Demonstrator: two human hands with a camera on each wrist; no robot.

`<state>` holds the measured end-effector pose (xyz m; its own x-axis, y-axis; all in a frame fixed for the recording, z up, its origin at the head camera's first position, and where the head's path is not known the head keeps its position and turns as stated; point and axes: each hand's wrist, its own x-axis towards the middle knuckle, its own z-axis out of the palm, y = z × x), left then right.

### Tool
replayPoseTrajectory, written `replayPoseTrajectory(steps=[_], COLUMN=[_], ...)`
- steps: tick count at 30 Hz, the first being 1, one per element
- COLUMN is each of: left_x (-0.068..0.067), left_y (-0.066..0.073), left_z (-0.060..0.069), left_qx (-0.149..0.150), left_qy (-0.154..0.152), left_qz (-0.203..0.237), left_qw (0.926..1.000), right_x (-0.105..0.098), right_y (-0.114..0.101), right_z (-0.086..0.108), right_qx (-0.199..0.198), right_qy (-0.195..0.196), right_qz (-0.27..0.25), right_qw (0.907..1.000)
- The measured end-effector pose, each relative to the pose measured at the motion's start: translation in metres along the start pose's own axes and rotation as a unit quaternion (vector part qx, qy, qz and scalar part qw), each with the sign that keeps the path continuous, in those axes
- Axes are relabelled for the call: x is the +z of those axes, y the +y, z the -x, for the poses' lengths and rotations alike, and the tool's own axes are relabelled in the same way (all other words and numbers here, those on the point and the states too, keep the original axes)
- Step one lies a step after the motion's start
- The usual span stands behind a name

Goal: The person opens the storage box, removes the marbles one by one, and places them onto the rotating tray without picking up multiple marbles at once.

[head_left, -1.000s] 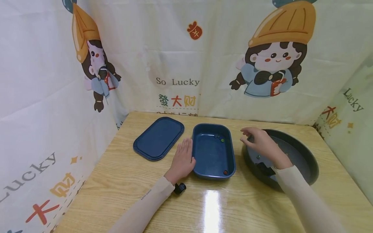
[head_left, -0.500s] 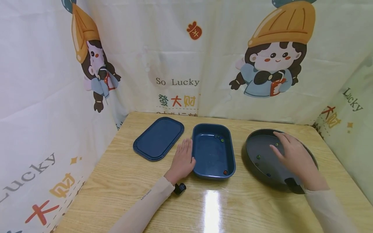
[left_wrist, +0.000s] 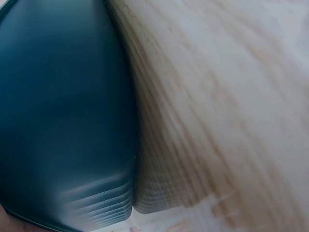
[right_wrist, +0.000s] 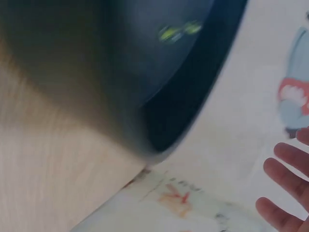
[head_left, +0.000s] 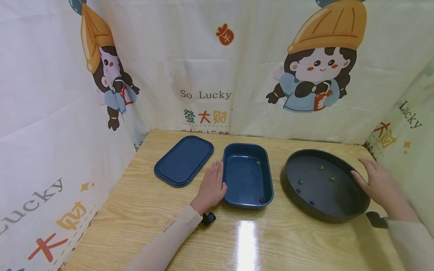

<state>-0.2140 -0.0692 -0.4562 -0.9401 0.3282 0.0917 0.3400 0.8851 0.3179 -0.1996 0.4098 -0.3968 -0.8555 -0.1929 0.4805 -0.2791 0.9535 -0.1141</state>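
fingers [right_wrist: 285,176] spread, right hand [head_left: 383,186] has moved from above the dark pan [head_left: 325,194] to beside it.

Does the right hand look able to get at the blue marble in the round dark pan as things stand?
Likely yes: the right hand looks free beside the round dark pan, whose top is open, and nothing covers the blue marble; it would just have to reach across.

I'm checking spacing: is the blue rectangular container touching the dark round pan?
Apart: the head view shows tabletop between the blue container and the round pan.
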Motion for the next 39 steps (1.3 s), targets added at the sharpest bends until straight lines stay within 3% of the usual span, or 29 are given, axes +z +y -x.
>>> replayPoseTrajectory(steps=[14, 24, 39], left_x=[0.003, 0.005, 0.003], left_y=[0.003, 0.003, -0.002], left_z=[-0.002, -0.003, 0.000], left_qx=[0.002, -0.001, 0.003], left_qy=[0.001, 0.003, 0.007], left_qz=[0.000, 0.001, 0.008], left_qw=[1.0000, 1.0000, 0.9999], right_x=[0.019, 0.023, 0.036], right_y=[0.049, 0.064, 0.060], right_z=[0.013, 0.015, 0.015], right_qx=[-0.003, 0.020, -0.006], right_qy=[-0.068, -0.110, -0.095], right_qz=[0.108, 0.107, 0.143], right_qw=[0.9919, 0.9879, 0.9852])
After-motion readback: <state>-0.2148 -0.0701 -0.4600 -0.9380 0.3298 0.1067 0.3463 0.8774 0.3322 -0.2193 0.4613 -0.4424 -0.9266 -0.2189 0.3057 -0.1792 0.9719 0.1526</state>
